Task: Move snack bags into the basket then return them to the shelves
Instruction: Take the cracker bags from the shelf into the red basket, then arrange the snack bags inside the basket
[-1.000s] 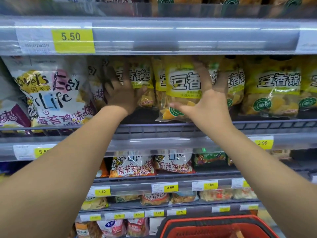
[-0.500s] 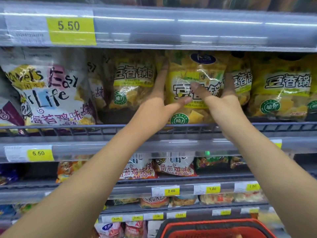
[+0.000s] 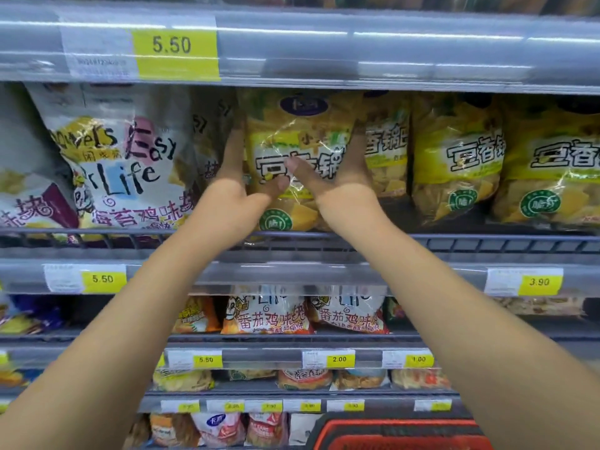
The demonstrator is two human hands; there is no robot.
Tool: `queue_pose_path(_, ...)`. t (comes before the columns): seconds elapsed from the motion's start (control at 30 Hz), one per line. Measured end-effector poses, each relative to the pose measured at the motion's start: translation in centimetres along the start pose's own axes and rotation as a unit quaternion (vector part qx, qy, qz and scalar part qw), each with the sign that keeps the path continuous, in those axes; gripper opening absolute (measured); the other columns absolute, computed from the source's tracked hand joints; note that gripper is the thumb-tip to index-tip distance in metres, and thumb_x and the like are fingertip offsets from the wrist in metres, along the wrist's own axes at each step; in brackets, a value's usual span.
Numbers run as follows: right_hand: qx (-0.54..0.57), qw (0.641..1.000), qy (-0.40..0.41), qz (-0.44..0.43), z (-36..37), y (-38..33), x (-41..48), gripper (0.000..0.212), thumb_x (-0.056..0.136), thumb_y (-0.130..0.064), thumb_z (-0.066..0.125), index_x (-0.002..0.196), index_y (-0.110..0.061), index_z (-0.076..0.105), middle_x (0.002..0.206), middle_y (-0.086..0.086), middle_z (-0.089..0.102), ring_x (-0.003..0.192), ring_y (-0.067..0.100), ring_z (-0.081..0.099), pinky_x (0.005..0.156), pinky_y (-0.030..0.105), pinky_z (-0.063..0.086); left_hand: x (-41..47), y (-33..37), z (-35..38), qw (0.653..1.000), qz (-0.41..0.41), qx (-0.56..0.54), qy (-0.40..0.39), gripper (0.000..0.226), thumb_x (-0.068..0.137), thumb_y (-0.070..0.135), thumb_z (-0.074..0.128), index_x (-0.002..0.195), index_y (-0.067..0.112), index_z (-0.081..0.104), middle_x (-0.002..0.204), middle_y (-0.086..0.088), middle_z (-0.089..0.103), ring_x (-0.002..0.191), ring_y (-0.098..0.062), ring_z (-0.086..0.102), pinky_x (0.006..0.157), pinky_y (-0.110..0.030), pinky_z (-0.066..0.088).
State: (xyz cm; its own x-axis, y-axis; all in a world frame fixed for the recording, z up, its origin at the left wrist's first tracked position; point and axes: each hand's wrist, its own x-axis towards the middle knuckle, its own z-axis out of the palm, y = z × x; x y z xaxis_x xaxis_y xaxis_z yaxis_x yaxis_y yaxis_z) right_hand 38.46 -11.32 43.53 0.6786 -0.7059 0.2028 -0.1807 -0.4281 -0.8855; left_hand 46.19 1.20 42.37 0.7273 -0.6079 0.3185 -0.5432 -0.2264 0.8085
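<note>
A yellow snack bag stands upright on the wire shelf at eye level. My left hand holds its left edge, fingers running up the side and thumb pressed on the front. My right hand holds its right edge the same way, and the two thumbs nearly meet on the bag's front. A red basket shows at the bottom edge, below my right forearm; its inside is hidden.
More yellow bags stand to the right on the same shelf, white "Easy Life" bags to the left. The shelf above hangs close over the bag tops. Lower shelves hold several smaller snack bags.
My left hand came over from the left bag to the yellow bag's left edge. Both hands now close in on this bag, which stands more upright and further left.
</note>
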Motion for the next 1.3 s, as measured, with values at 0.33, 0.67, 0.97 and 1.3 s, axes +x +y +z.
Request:
queue_pose_path(0.33,-0.118,0.961,0.167,-0.185,-2.8,3.5,-6.7,0.082,0.088,-0.053,0.06,0.147,-0.008,0.025,0.137,0.01,0.042,0.124,0.017,0.037,0.102,0.028,0.032,-7.0,0.7,2.5,0.961,0.13,0.149,0.194,0.063,0.098,0.03,0.053,0.149,0.005,0.025,0.14,-0.014,0.04,0.133,-0.027,0.037,0.103,-0.03,0.034)
queue_pose_path(0.67,-0.398,0.909,-0.018,-0.119,-7.4,27.6,-25.5,0.049,0.088,-0.035,0.052,0.13,-0.01,0.044,0.123,0.023,0.051,0.112,0.04,0.045,0.094,0.052,0.039,-27.0,-7.9,18.8,0.959,0.1,0.265,-0.014,0.047,0.094,0.03,0.052,0.136,0.008,0.045,0.143,-0.024,0.041,0.132,-0.045,0.039,0.107,-0.056,0.033)
queue_pose_path(0.97,-0.532,0.801,-0.244,0.126,-13.1,45.9,-36.4,0.064,0.072,-0.037,0.07,0.127,-0.007,0.058,0.117,0.027,0.056,0.105,0.046,0.052,0.082,0.056,0.047,-40.7,-14.2,34.2,0.877,-0.088,0.369,-0.295,0.064,0.085,0.048,0.046,0.136,0.01,0.052,0.138,-0.027,0.047,0.125,-0.048,0.045,0.1,-0.059,0.04)
queue_pose_path(1.3,-0.415,0.792,-0.217,0.391,-19.1,59.1,-36.3,0.098,0.087,-0.052,0.061,0.154,-0.025,-0.004,0.149,0.028,0.026,0.138,0.043,0.023,0.11,0.048,0.027,-45.8,-19.2,48.3,0.793,-0.312,0.378,-0.361,0.095,0.088,0.071,0.039,0.152,0.023,-0.012,0.158,-0.024,-0.005,0.145,-0.043,0.005,0.116,-0.056,0.014)
